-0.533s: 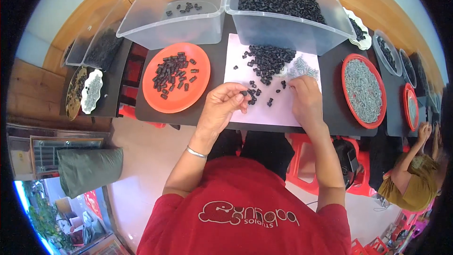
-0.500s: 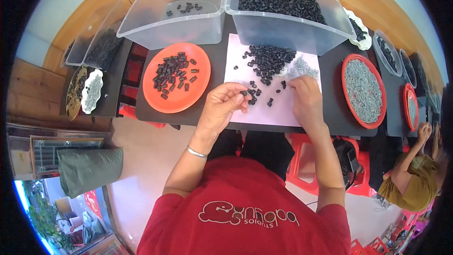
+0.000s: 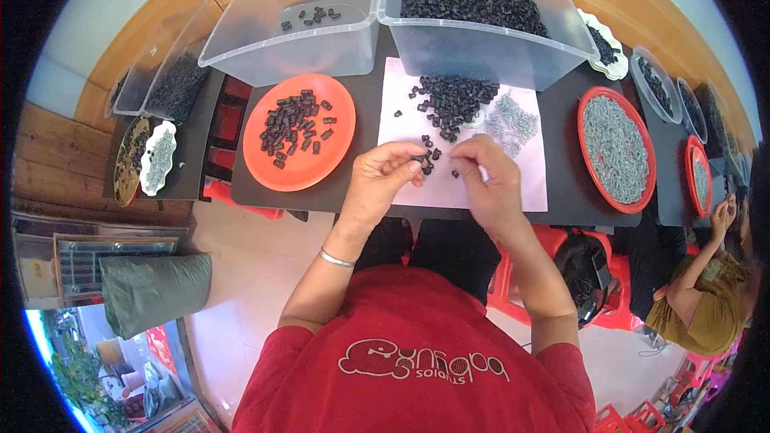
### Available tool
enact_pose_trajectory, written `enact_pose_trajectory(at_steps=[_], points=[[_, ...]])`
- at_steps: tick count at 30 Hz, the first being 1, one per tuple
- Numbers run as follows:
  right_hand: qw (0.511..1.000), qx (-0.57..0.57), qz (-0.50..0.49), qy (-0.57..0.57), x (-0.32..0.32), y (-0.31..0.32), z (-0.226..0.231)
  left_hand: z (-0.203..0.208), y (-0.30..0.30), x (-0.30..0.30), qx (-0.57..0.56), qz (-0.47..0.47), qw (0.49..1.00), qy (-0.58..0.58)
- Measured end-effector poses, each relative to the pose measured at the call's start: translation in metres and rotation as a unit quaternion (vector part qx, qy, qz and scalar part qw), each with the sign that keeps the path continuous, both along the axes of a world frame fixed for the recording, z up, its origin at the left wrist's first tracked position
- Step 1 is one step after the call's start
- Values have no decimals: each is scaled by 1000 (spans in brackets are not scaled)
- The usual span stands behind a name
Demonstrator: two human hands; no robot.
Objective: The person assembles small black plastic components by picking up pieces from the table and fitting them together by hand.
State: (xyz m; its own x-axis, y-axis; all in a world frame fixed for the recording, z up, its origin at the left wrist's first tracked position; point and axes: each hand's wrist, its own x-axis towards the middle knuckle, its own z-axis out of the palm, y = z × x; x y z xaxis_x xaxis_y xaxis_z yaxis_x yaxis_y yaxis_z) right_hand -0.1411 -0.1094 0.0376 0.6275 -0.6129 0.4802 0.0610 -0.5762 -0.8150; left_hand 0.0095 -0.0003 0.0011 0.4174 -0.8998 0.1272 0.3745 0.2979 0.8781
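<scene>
My left hand [image 3: 383,179] pinches a small black plastic piece [image 3: 419,159] over a white sheet [image 3: 529,180] on the dark table. My right hand [image 3: 488,178] is close beside it, fingertips pinched together on something too small to make out. Just beyond the hands lie a heap of black pieces [image 3: 453,98] and a small pile of thin metal springs [image 3: 507,117] on the sheet. To the left an orange plate [image 3: 298,132] holds several black pieces.
Two clear plastic bins stand at the back: the left bin [image 3: 293,28] nearly empty, the right bin [image 3: 489,20] full of black pieces. A red tray of grey metal parts [image 3: 616,148] sits right. Another person [image 3: 706,289] sits at the far right.
My right hand has moved left from the spring pile toward my left hand; both now meet near the sheet's front middle.
</scene>
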Motion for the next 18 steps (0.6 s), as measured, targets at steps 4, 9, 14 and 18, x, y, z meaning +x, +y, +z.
enact_pose_trajectory(at_steps=[4, 9, 14, 18], points=[[997, -33, 42, -56, 19, 9, 3, 0, 0, -5, 24, 13, 998, -64], [997, -66, 29, -37, 21, 9, -2, 7, 0, -10, 44, 26, 997, -53], [994, -106, 11, -24, 17, 10, -3, 4, 2, -11, 46, 25, 997, -52], [996, -86, 5, 3, 15, 12, -8, 5, 1, -13, 68, 43, 993, -90]])
